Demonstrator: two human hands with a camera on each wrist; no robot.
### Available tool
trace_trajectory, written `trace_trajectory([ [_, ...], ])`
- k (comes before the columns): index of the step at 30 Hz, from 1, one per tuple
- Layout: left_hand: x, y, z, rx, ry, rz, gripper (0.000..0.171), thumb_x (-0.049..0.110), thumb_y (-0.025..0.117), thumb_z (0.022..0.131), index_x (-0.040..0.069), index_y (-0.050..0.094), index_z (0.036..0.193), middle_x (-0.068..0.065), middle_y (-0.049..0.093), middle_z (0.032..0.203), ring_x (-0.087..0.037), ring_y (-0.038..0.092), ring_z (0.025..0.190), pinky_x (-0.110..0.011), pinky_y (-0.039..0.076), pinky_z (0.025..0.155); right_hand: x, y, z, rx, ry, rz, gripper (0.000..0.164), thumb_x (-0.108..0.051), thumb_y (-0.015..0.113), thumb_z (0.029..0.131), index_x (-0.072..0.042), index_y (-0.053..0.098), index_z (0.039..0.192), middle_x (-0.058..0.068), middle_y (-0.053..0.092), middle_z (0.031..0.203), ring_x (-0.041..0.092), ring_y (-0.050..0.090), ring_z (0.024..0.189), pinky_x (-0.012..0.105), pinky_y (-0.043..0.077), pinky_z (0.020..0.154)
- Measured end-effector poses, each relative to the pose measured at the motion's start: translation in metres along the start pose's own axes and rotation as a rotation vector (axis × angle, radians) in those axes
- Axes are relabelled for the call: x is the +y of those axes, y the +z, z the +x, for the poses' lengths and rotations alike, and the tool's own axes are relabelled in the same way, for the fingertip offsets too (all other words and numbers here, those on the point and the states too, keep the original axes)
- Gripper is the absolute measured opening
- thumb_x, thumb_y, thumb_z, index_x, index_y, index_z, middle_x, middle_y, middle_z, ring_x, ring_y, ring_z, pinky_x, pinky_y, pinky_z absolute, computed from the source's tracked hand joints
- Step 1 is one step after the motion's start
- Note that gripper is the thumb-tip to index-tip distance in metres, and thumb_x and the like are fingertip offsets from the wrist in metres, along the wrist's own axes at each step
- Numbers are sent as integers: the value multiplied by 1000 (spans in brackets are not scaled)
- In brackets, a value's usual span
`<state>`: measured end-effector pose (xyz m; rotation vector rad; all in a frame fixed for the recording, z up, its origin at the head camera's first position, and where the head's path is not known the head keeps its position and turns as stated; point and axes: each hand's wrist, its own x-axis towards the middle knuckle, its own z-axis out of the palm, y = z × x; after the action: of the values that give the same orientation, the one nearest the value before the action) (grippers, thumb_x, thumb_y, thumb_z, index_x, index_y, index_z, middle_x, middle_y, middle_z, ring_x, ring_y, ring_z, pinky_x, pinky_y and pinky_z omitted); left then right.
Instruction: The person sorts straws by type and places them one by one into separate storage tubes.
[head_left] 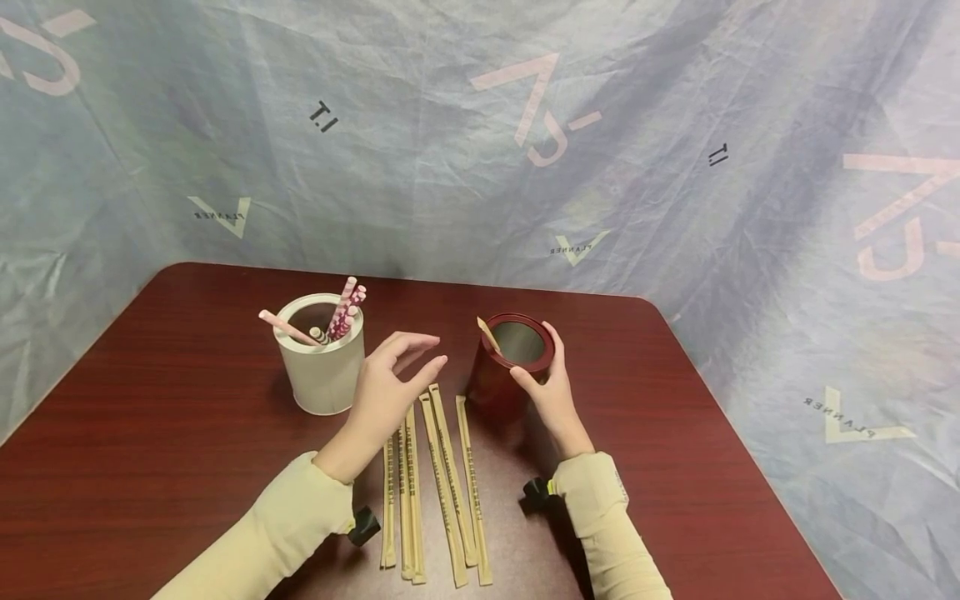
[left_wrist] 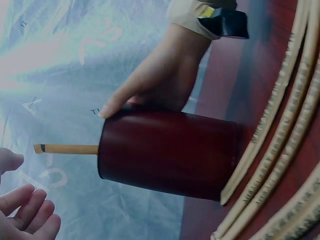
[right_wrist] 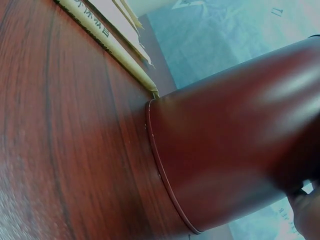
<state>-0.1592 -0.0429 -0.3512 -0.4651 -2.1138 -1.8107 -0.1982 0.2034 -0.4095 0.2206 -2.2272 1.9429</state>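
Observation:
My right hand [head_left: 553, 396] grips a dark red cylindrical can [head_left: 491, 387], its thumb and fingers around the rim. The can stands upright on the table, open at the top. One paper-wrapped straw [head_left: 488, 334] leans inside it, with its end sticking out above the rim. To the left of the can, my left hand [head_left: 386, 387] hovers over the table and holds nothing. Its thumb and fingers are apart, and in the left wrist view the fingertips [left_wrist: 37, 200] are near the straw's protruding end. Several more paper-wrapped straws [head_left: 442, 483] lie between my forearms, running lengthwise toward me.
A white can [head_left: 326, 383] stands behind my left hand, holding several pink and purple patterned sticks [head_left: 345, 312]. One pink stick [head_left: 288, 327] leans out over its left rim. The dark red wood table [head_left: 172, 400] has printed grey-blue fabric [head_left: 420, 167] hanging behind it.

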Motion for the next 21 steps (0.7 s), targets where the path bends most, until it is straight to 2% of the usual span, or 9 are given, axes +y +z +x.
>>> trace_trajectory([
  [5,-10,-4,-7,-33,-74,76,23,13,74,85,7,68,107,-9,68,110,-22,66,112,-38,55,91,1,0,0,-1,3,0,80,-9,64,90,-29,18,152,2,34,150,20,43,128,13,46,90],
  [8,-16,-6,-11,-71,-109,154,22,13,75,84,8,67,103,-8,69,105,-23,67,104,-41,55,85,0,0,-1,-2,11,3,80,-8,63,91,-26,16,154,4,33,151,21,43,128,13,46,90],
  [10,-20,-7,-12,-99,-126,183,20,12,75,84,7,65,100,-9,68,102,-24,67,100,-42,54,88,-1,0,-1,-3,21,9,81,-6,62,91,-27,16,154,3,32,152,21,42,129,13,46,90],
  [12,-23,-9,-13,-125,-146,211,19,12,75,83,7,64,98,-9,68,98,-23,67,94,-39,54,83,-1,-1,0,-2,28,10,81,-5,62,91,-27,16,154,4,32,152,21,42,129,13,46,90],
  [18,-33,-19,-12,-236,-201,301,16,11,73,84,4,63,95,-8,69,88,-13,62,77,-22,49,69,-25,4,-8,-12,40,3,80,-3,60,91,-21,14,154,9,31,152,23,42,128,12,46,89],
  [21,-39,-24,-13,-299,-237,391,15,13,73,84,6,62,90,-5,67,84,-10,57,71,-22,45,63,-25,4,-8,-18,50,-4,81,-3,59,91,-19,12,155,10,30,153,25,42,129,12,46,89],
])
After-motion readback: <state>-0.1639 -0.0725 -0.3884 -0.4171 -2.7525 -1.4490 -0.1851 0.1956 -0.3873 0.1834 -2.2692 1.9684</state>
